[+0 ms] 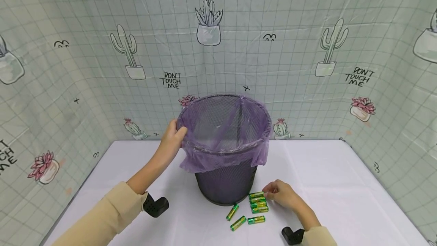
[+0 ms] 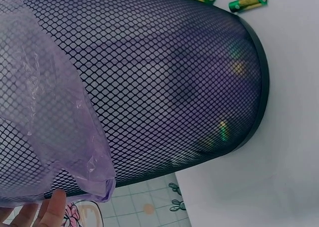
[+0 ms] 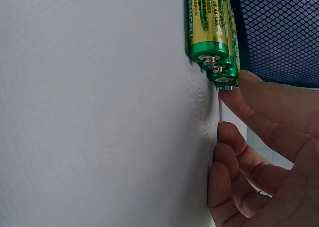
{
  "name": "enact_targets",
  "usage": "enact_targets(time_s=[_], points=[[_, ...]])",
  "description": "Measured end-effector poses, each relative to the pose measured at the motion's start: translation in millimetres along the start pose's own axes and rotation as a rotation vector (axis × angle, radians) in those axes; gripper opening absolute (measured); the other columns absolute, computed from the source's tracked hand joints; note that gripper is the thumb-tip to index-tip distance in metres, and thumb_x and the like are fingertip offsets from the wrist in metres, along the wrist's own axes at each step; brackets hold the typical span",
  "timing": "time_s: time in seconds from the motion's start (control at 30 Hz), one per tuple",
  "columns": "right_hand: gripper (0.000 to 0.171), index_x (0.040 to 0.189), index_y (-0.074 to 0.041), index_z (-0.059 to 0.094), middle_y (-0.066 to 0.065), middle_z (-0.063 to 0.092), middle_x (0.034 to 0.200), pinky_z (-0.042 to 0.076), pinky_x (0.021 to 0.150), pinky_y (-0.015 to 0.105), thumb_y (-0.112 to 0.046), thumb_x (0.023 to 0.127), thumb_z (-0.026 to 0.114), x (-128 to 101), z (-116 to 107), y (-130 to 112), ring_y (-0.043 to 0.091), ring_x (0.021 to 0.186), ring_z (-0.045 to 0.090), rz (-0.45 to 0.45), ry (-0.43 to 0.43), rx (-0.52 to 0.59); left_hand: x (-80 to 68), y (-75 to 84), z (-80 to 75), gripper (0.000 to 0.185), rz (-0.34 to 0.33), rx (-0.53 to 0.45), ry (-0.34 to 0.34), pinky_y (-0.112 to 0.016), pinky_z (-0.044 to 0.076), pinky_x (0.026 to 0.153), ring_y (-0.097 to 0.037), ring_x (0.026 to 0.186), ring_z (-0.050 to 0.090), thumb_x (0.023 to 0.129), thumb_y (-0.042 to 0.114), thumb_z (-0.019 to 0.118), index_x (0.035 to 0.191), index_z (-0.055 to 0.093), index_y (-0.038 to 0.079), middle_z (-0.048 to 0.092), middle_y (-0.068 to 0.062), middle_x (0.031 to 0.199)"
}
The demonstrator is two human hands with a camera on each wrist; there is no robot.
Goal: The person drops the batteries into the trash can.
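A black mesh wastebasket point(image 1: 227, 177) lined with a purple plastic bag point(image 1: 205, 160) stands upright on the white surface point(image 1: 341, 185), near the middle of it. The bag's edge is folded over the rim and hangs down the outside of the mesh.

The left hand point(image 1: 170, 141) holds the basket's rim on the person's left side, its fingers point(image 1: 179, 131) curled over the bag-covered edge. In the left wrist view the mesh wall point(image 2: 164, 82) fills most of the picture, with the bag's loose fold point(image 2: 60, 152) just above a fingertip point(image 2: 55, 207) at the bottom edge.

Just in front of the basket's base, on the right, lie 4 green-and-gold AA batteries point(image 1: 258, 202) side by side in a row, touching one another. The right hand point(image 1: 283, 194) rests on the surface beside them, its fingers point(image 1: 268, 190) touching the end of the battery nearest the basket. In the right wrist view a fingertip point(image 3: 249, 87) presses against the metal terminal of that battery point(image 3: 227, 80), while the other fingers are loosely bent and grasp nothing; whether the battery is pinched cannot be told.

3 more batteries lie loose, a little nearer the person: 1 point(image 1: 232, 212) tilted just in front of the base, 1 point(image 1: 238, 223) below it, and 1 point(image 1: 256, 219) below the row.

A black wrist-mounted device point(image 1: 155, 205) shows at the left sleeve point(image 1: 102, 215), another point(image 1: 291, 235) at the right.
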State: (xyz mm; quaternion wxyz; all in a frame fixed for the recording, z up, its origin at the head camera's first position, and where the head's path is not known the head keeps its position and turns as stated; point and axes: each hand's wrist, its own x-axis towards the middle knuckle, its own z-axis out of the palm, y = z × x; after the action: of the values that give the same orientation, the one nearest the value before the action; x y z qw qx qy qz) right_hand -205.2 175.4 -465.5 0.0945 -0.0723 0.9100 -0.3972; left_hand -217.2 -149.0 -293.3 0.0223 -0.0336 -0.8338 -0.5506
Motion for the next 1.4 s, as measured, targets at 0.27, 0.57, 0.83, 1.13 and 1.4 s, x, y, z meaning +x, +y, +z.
enact_targets(time_s=[0.27, 0.57, 0.83, 1.13, 1.4], points=[[0.011, 0.09, -0.005, 0.068, 0.003, 0.051, 0.079, 0.037, 0.064, 0.028, -0.009, 0.08, 0.065, 2, 0, 2, 0.015, 0.073, 0.044, -0.047, -0.022, -0.01, 0.3, 1.0, 0.6, 0.048, 0.007, -0.004, 0.002, -0.027, 0.041, 0.077, -0.022, 0.095, 0.043, 0.09, 0.021, 0.034, 0.131, 0.03, -0.002, 0.039, -0.011, 0.112], [0.011, 0.089, -0.006, 0.067, 0.002, 0.048, 0.076, 0.035, 0.06, 0.028, -0.01, 0.078, 0.068, 6, 0, 3, 0.016, 0.071, 0.042, -0.098, -0.054, -0.023, 0.8, 0.3, 0.2, 0.045, 0.012, -0.01, 0.002, -0.027, 0.042, 0.076, -0.021, 0.092, 0.043, 0.09, 0.02, 0.034, 0.129, 0.031, -0.003, 0.038, -0.01, 0.108], [0.01, 0.085, -0.005, 0.065, 0.002, 0.049, 0.075, 0.035, 0.061, 0.026, -0.007, 0.077, 0.069, 6, -2, 3, 0.016, 0.071, 0.042, -0.156, -0.085, -0.068, 1.7, -1.1, 0.0, 0.045, 0.018, -0.035, -0.012, -0.027, 0.042, 0.075, -0.02, 0.091, 0.043, 0.09, 0.019, 0.034, 0.129, 0.029, -0.004, 0.037, -0.01, 0.108], [0.01, 0.085, -0.004, 0.065, 0.001, 0.053, 0.079, 0.037, 0.059, 0.022, -0.013, 0.081, 0.066, -1, -12, -1, 0.011, 0.07, 0.043, -0.232, -0.106, -0.079, 0.0, -1.1, 0.6, 0.046, 0.015, -0.033, -0.015, -0.027, 0.042, 0.075, -0.021, 0.093, 0.042, 0.09, 0.019, 0.034, 0.13, 0.028, -0.004, 0.036, -0.01, 0.109], [0.014, 0.083, -0.006, 0.066, 0.002, 0.055, 0.086, 0.039, 0.06, 0.022, -0.02, 0.082, 0.067, -11, -33, -19, 0.012, 0.076, 0.047, -0.251, 0.042, -0.121, 1.3, -0.5, 0.6, 0.046, 0.019, -0.021, -0.002, -0.026, 0.041, 0.074, -0.02, 0.09, 0.041, 0.089, 0.018, 0.034, 0.129, 0.03, -0.004, 0.036, -0.009, 0.106]])
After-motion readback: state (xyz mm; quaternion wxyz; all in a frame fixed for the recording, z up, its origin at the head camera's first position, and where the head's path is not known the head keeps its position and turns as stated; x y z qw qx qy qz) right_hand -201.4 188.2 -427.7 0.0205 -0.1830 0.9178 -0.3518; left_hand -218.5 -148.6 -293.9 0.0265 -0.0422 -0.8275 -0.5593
